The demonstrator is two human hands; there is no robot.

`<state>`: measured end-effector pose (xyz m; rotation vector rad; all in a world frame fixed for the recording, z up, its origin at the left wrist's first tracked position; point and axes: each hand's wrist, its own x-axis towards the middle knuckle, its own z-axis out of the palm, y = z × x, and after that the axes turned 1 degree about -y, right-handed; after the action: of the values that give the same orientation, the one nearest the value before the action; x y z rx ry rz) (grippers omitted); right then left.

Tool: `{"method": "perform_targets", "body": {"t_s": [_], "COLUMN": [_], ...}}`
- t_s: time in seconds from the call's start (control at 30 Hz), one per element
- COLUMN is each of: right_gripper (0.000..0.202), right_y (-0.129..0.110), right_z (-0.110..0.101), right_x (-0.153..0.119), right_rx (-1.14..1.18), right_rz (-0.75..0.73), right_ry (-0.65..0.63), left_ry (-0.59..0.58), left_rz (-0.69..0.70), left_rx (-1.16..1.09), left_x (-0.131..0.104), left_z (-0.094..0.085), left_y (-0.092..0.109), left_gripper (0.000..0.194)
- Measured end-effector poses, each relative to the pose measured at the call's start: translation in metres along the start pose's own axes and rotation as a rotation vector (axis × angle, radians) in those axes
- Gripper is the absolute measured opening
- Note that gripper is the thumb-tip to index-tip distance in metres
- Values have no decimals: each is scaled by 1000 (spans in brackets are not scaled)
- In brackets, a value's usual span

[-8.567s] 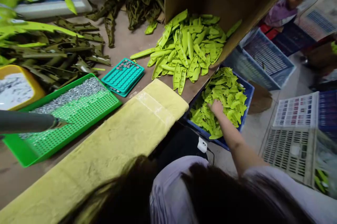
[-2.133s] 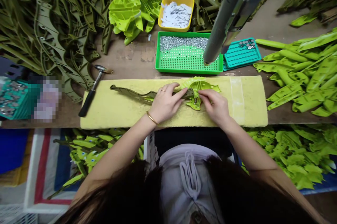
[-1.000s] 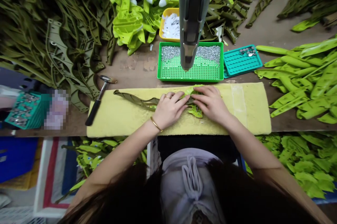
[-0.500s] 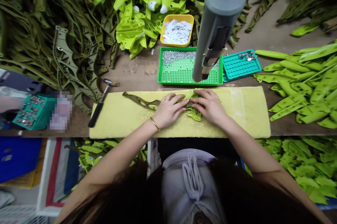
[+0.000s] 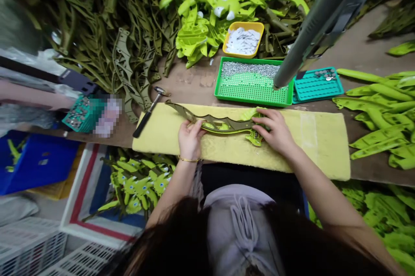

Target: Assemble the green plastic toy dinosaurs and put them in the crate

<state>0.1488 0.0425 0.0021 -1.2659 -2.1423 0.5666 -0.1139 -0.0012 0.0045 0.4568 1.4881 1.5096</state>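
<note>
A long, curved olive plastic toy part [image 5: 227, 124] lies across the yellow padded cloth [image 5: 162, 124], its pointed end toward the upper left. At its right end it joins a lime-green plastic piece [image 5: 254, 138], partly covered by fingers. My left hand [image 5: 190, 138] pinches the olive part near its middle, thumb on top. Around the right end, where olive meets lime green, my right hand [image 5: 275, 131] is closed with its fingers bent over the joint. Exactly which piece the right fingertips press is partly hidden.
Behind the cloth are a green tray [image 5: 253, 90] of small screws, a yellow tub [image 5: 243, 42] of white pieces and a teal tray [image 5: 319, 85]. A hammer [image 5: 149, 113] lies at left. A grey hanging tool [image 5: 317, 25] leans over the trays. Lime-green parts [image 5: 382, 107] are piled right.
My left hand has slid left from the joint to the olive part's middle, uncovering more of it. My right hand stays at the right end. The camera view has turned left.
</note>
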Motion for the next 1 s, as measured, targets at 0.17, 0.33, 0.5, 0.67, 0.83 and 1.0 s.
{"method": "perform_targets", "body": {"t_s": [0.17,0.33,0.5,0.67,0.83,1.0], "right_gripper": [22,17,14,15,14,42], "right_y": [-9,-18,-22,-24,-32,-48], "right_z": [-11,-41,-48,-47,-38,-5], "right_x": [-2,-25,-49,-59,-65,-66], "right_rx": [-35,47,47,27,24,-45], "right_rz": [-9,133,215,231,182,60], "right_ry": [25,326,331,337,319,269], "left_ry": [33,40,-766,-894,-875,-741], "left_rz": [9,633,992,1053,943,628], "left_rx": [263,882,1166,1526,1365,966], "left_x": [7,-15,-56,-70,-61,-50], "left_z": [-18,-11,70,107,102,97], "left_y": [11,18,6,-2,-3,1], "left_gripper": [63,50,22,13,13,21]}}
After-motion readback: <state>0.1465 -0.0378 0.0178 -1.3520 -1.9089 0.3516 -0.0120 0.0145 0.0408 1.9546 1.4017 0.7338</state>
